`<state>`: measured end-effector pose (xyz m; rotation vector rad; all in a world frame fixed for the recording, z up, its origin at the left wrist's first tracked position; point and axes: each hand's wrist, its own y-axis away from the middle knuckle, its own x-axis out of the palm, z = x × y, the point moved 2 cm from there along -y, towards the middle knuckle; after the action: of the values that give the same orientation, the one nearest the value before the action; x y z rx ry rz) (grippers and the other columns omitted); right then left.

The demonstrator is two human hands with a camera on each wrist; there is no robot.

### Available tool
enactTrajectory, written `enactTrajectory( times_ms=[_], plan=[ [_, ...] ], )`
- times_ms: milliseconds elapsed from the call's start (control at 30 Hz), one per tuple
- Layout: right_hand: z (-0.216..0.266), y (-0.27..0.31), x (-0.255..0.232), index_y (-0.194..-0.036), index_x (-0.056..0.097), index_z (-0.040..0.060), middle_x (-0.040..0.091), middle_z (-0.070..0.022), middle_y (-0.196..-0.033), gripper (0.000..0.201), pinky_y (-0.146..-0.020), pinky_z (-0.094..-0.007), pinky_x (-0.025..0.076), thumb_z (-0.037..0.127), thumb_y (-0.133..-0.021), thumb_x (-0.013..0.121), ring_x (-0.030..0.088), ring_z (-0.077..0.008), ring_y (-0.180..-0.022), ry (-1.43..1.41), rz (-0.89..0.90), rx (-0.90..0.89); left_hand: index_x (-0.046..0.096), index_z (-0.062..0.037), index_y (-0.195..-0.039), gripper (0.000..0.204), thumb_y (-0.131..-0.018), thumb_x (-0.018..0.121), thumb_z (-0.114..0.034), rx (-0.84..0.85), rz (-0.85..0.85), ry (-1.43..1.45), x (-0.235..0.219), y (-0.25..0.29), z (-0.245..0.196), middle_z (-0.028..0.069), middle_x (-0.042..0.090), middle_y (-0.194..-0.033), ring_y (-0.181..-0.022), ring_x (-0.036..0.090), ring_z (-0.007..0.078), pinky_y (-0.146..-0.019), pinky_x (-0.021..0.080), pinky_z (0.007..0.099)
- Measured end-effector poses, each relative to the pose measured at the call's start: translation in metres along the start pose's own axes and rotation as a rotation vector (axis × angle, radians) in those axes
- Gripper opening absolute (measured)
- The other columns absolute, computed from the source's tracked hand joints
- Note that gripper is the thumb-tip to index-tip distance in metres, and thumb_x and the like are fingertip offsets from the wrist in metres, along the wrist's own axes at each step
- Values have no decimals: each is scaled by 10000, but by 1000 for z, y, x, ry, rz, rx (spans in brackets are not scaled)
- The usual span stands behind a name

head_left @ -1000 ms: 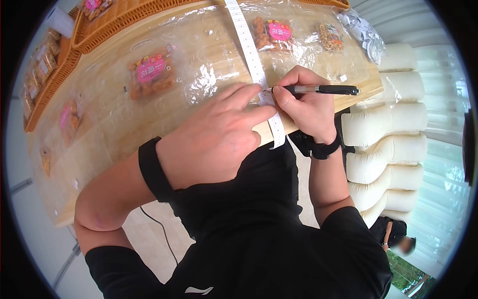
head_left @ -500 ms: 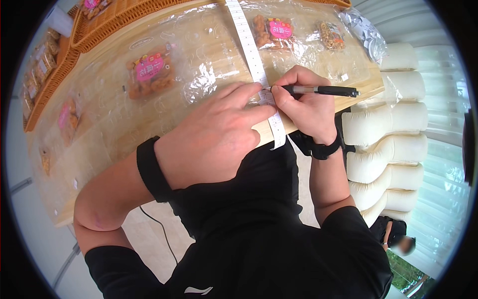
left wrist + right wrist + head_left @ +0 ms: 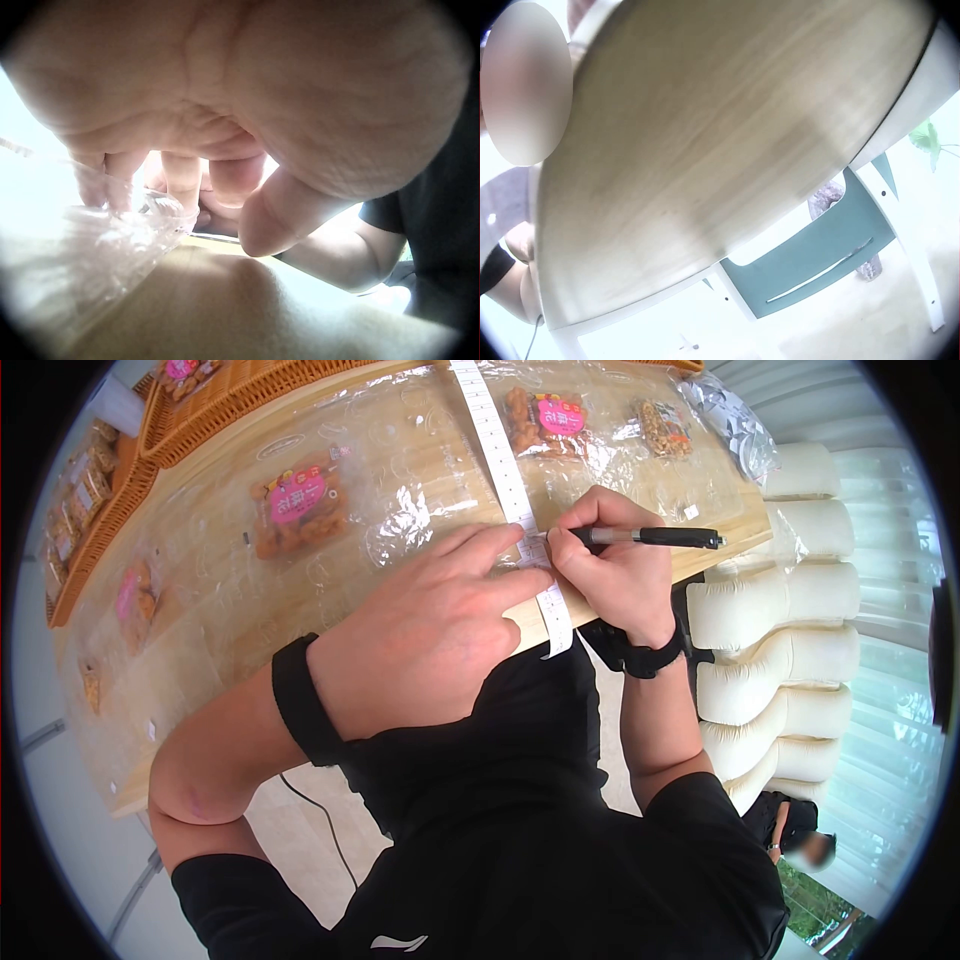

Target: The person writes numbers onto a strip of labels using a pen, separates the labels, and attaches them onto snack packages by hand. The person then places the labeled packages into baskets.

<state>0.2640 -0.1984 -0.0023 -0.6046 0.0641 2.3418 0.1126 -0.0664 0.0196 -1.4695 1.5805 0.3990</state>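
A long white paper strip (image 3: 497,445) with small printed marks runs across the wooden table (image 3: 735,525) and hangs over its near edge. My left hand (image 3: 425,625) rests over the strip, index and middle fingers stretched onto it. In the left wrist view the palm (image 3: 217,97) arches above the tabletop, fingertips down by crinkled clear plastic (image 3: 112,255). My right hand (image 3: 625,570) pinches a black pen (image 3: 680,538) between thumb and index finger. The pen's tip end points at the strip, close beside the left fingertips; the tip itself is hard to make out.
Clear plastic covers much of the table, with bagged snacks (image 3: 300,505) and a nut pack (image 3: 663,428) there. Wicker baskets (image 3: 235,410) line the far side. A white cushioned seat (image 3: 775,600) stands right. The right wrist view shows a green-backed chair (image 3: 817,259).
Both hands stay almost in place, the pen still pinched over the strip. The view shifts very slightly; nothing is taken up or let go.
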Motion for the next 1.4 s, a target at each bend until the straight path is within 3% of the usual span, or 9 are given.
enactTrajectory(
  times_ms=[233, 500, 633, 700, 1100, 1400],
  plan=[
    [-1, 1, -6, -770, 618, 15, 602, 12, -701, 69, -570, -211, 434, 14, -796, 681, 539, -40, -642, -204, -57, 25, 707, 60, -664, 115, -633, 638, -28, -4, 14, -4, 0, 0, -1, 149, 622, -1285, -1284, 490, 384, -1081, 415, 460],
    [3, 2, -5, -890, 635, 3, 632, 7, -782, 93, -602, -204, 462, 18, -838, 710, 567, -41, -679, -350, -75, 168, 709, 73, -712, 137, -683, 625, -30, -9, 31, -12, 0, 1, -2, 173, 618, -1282, -1277, 496, 362, -1076, 416, 435],
    [6, 7, -7, -920, 639, -2, 657, -5, -820, 113, -626, -205, 480, 27, -844, 717, 586, -44, -707, -309, -46, 106, 717, 63, -709, 137, -685, 622, -33, -9, 23, 41, -1, 3, -2, 172, 623, -1272, -1270, 496, 356, -1076, 414, 433],
    [7, 9, -6, -901, 640, -3, 669, -14, -808, 106, -637, -207, 487, 26, -835, 718, 594, -44, -715, -278, -54, -9, 716, 63, -697, 134, -677, 624, -33, -10, 16, 43, 1, 4, -1, 172, 624, -1268, -1271, 494, 360, -1077, 412, 437],
    [1, 1, -3, -789, 642, -10, 642, -21, -684, 71, -595, -222, 475, 35, -790, 698, 579, -47, -646, -57, -16, 19, 691, 65, -623, 119, -652, 613, -21, -10, 41, 35, -2, -1, -2, 182, 641, -1223, -1280, 478, 417, -1127, 354, 514],
    [3, 1, -1, -808, 628, 3, 626, 7, -716, 55, -571, -206, 438, 1, -827, 679, 551, -36, -640, -9, 20, -34, 698, 59, -631, 119, -650, 620, -29, -7, 23, 12, 0, 1, -1, 172, 640, -1232, -1283, 473, 434, -1137, 342, 525]
  ],
)
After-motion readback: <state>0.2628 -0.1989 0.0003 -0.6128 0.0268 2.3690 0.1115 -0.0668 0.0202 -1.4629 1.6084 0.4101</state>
